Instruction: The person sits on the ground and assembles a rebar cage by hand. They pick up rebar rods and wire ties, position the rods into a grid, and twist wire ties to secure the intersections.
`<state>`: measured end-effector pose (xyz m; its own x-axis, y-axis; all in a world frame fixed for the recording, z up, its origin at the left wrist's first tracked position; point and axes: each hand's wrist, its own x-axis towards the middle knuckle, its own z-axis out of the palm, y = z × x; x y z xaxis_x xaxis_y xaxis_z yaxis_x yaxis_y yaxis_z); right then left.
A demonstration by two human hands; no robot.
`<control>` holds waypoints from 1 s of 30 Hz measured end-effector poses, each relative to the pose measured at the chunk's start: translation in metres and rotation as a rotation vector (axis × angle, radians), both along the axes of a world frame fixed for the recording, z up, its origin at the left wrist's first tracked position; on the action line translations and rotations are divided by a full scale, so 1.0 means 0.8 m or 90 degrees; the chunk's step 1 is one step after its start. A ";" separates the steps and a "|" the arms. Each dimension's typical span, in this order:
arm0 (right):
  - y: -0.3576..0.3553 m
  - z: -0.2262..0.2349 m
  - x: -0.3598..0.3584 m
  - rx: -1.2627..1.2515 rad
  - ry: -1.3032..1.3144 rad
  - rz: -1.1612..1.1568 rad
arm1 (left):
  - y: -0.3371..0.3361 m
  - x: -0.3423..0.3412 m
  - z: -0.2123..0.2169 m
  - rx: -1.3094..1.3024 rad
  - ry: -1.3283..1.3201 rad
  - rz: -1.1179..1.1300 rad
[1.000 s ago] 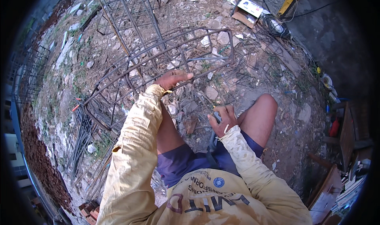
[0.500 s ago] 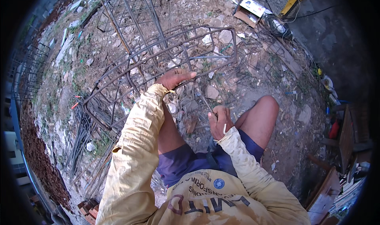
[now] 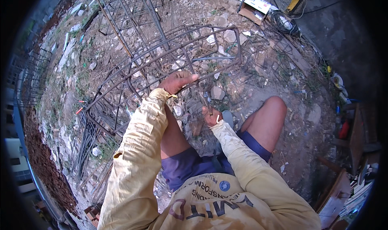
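Note:
A rusty rebar cage (image 3: 155, 59) of long bars and bent stirrups stretches across in front of me. My left hand (image 3: 178, 81) is closed around its near long bar, with the thumb lying along the bar. Below and to the right, my right hand (image 3: 211, 116) is closed around a thin rod-like metal tool. The tool's shaft (image 3: 202, 96) slants up from the fist to the near bar, just right of my left hand. Its tip is too small to make out against the bar.
Upright rebars (image 3: 151, 11) rise behind the cage. Loose black rods (image 3: 83, 143) lie at the left. Stones and rubble cover the ground. An open cardboard box (image 3: 254, 7) and coiled cable (image 3: 283, 24) lie at the far right. Wooden boards (image 3: 335, 193) stand at the near right.
My right hand has moved left and slightly up with the tool, turning at the wrist, and its forearm has swung left. My left hand keeps its hold on the bar.

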<state>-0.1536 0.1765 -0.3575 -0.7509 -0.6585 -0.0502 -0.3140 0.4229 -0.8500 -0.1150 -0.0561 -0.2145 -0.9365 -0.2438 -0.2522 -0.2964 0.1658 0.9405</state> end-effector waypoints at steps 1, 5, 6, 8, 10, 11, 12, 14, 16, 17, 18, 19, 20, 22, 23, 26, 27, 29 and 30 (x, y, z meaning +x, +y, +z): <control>-0.001 -0.001 -0.001 -0.040 0.002 -0.006 | -0.002 -0.005 -0.004 0.009 0.000 -0.007; -0.005 -0.013 0.002 -0.048 -0.034 -0.001 | -0.009 -0.006 -0.020 0.081 -0.018 -0.014; -0.004 -0.020 -0.009 -0.031 -0.024 0.009 | -0.011 -0.009 -0.024 0.078 -0.014 -0.023; -0.002 -0.018 -0.020 0.036 -0.029 0.017 | -0.019 -0.010 -0.023 0.076 -0.058 -0.051; 0.002 0.000 -0.019 0.080 -0.027 -0.011 | -0.018 -0.010 -0.020 0.041 -0.051 -0.034; 0.006 0.009 -0.014 0.106 -0.028 -0.023 | -0.018 -0.006 -0.021 0.028 -0.051 -0.023; 0.012 0.022 -0.012 0.093 -0.041 -0.008 | -0.024 -0.004 -0.028 0.039 -0.059 -0.038; 0.016 0.034 -0.008 0.154 -0.012 0.023 | -0.028 -0.002 -0.029 0.023 -0.084 -0.027; 0.017 0.047 -0.008 0.179 -0.138 0.041 | -0.025 -0.004 -0.024 -0.013 -0.096 -0.016; 0.017 0.055 -0.011 0.171 -0.278 0.042 | -0.016 -0.006 -0.010 -0.041 -0.095 -0.013; 0.018 0.066 -0.011 0.163 -0.422 0.050 | -0.007 -0.002 0.004 -0.067 -0.098 -0.005; 0.022 0.078 -0.013 0.131 -0.485 0.072 | -0.001 0.000 0.020 -0.112 -0.111 -0.005; 0.026 0.099 -0.014 0.097 -0.547 0.101 | 0.006 0.005 0.042 -0.160 -0.126 0.000; 0.034 0.127 -0.021 0.046 -0.655 0.173 | 0.017 0.022 0.051 -0.352 -0.076 0.075; 0.040 0.136 -0.025 0.038 -0.695 0.191 | 0.028 0.032 0.048 -0.495 -0.004 0.139; 0.057 0.133 -0.052 0.048 -0.786 0.247 | 0.093 0.050 0.065 -0.422 0.133 0.298; 0.057 0.134 -0.053 0.044 -0.764 0.237 | 0.119 0.060 0.073 -0.318 0.158 0.346; 0.056 0.141 -0.046 0.043 -0.723 0.232 | 0.158 0.086 0.052 -0.122 0.087 0.312; 0.056 0.144 -0.043 0.017 -0.729 0.245 | 0.177 0.097 0.021 -0.212 0.117 0.292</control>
<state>-0.1879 0.2210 -0.2423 -0.0173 -0.8181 -0.5749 0.5059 0.4888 -0.7107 -0.0378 0.0858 -0.1979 -0.7383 -0.6716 0.0626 -0.2451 0.3536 0.9027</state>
